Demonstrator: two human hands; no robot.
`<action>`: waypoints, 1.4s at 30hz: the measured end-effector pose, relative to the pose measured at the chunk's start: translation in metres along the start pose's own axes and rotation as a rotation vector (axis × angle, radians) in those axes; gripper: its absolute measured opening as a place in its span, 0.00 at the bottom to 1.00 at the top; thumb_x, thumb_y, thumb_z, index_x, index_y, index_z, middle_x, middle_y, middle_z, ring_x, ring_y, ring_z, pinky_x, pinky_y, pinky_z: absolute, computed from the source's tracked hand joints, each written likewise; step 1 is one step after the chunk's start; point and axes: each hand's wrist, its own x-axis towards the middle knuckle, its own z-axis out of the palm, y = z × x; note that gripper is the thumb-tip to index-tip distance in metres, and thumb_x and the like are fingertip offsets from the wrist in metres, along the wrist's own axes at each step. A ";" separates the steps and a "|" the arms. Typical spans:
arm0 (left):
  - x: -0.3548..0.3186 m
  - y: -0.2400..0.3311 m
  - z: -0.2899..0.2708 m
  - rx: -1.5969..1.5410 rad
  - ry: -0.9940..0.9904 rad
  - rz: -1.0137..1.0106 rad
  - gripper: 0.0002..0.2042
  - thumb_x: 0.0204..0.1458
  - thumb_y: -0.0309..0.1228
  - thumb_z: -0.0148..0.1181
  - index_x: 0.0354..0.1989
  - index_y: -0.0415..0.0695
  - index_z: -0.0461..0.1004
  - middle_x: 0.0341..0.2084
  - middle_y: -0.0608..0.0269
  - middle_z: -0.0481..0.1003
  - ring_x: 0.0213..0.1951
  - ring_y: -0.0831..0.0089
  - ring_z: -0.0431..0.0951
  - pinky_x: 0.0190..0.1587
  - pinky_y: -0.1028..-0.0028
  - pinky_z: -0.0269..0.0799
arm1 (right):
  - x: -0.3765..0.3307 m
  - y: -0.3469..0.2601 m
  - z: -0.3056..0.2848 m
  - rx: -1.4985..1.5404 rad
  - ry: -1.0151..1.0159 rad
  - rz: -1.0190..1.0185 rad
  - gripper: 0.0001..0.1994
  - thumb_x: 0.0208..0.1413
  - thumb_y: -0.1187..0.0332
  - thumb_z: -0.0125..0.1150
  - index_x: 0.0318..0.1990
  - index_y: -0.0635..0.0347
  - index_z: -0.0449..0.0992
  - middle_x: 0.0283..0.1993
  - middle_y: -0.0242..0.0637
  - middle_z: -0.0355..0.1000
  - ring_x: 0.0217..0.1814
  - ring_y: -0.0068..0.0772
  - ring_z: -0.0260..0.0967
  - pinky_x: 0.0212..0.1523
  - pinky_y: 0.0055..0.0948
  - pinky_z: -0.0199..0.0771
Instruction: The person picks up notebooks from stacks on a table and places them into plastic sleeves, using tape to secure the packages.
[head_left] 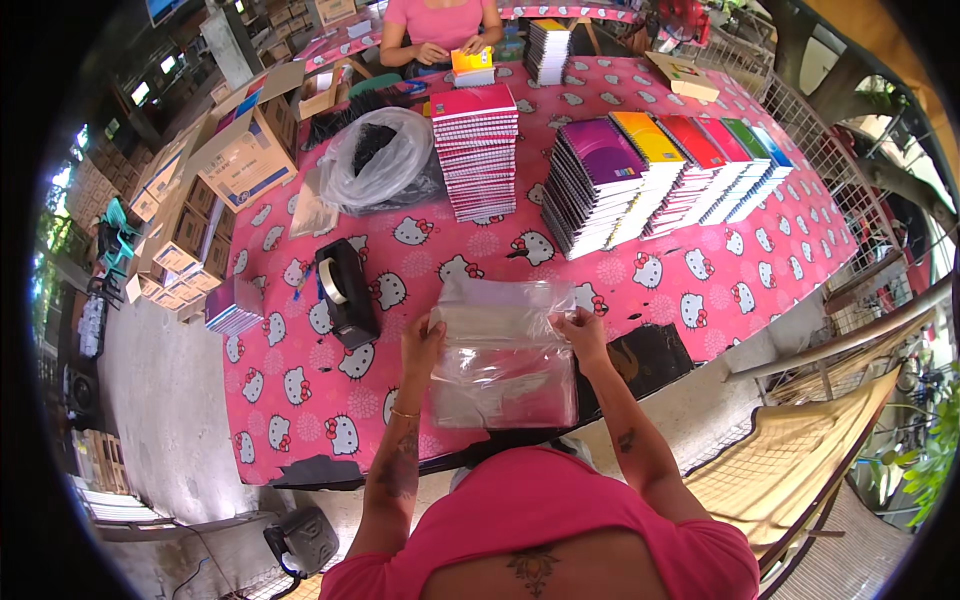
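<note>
My left hand (424, 338) and my right hand (580, 332) each pinch a side edge of a transparent plastic bag (505, 312). It is held nearly flat over the near edge of the table. Just below it lies more transparent plastic (505, 385), crinkled and shiny; whether this is one bag or a pile, I cannot tell. Left of my left hand stands a black tape dispenser (350, 318) with a roll of tape (331, 280). Beyond the bag rises a tall stack of red spiral notebooks (476, 150).
Several stacks of spiral notebooks (660, 170) in different colours stand at the right. A plastic bag with black contents (375, 160) and cardboard boxes (245, 150) are at the left. Across the patterned table (410, 260), another person (440, 30) handles yellow notebooks (472, 65).
</note>
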 end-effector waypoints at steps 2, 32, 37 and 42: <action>-0.001 -0.008 -0.005 0.026 0.029 -0.041 0.12 0.56 0.32 0.63 0.43 0.36 0.75 0.27 0.66 0.76 0.26 0.78 0.73 0.28 0.75 0.69 | -0.003 0.004 0.005 0.008 0.006 -0.035 0.17 0.49 0.63 0.77 0.24 0.54 0.70 0.22 0.19 0.64 0.23 0.10 0.57 0.24 0.18 0.56; -0.055 0.129 0.113 0.464 0.065 0.587 0.11 0.54 0.32 0.63 0.43 0.41 0.75 0.30 0.55 0.74 0.32 0.57 0.76 0.38 0.68 0.73 | -0.035 -0.019 0.044 0.019 -0.204 -0.335 0.08 0.54 0.77 0.66 0.40 0.61 0.74 0.36 0.28 0.76 0.35 0.15 0.70 0.37 0.20 0.71; -0.054 0.113 0.106 0.444 -0.036 0.442 0.08 0.55 0.30 0.61 0.34 0.37 0.73 0.21 0.53 0.71 0.24 0.61 0.73 0.28 0.66 0.66 | -0.049 -0.050 0.052 -0.259 -0.233 -0.374 0.08 0.54 0.76 0.66 0.40 0.61 0.75 0.34 0.26 0.76 0.33 0.15 0.70 0.33 0.19 0.70; -0.056 0.115 0.102 0.313 -0.127 0.307 0.05 0.56 0.25 0.57 0.35 0.34 0.73 0.21 0.48 0.70 0.24 0.57 0.73 0.27 0.63 0.64 | -0.049 -0.043 0.032 0.185 -0.306 -0.179 0.04 0.61 0.73 0.62 0.41 0.59 0.76 0.39 0.24 0.75 0.38 0.14 0.69 0.40 0.20 0.68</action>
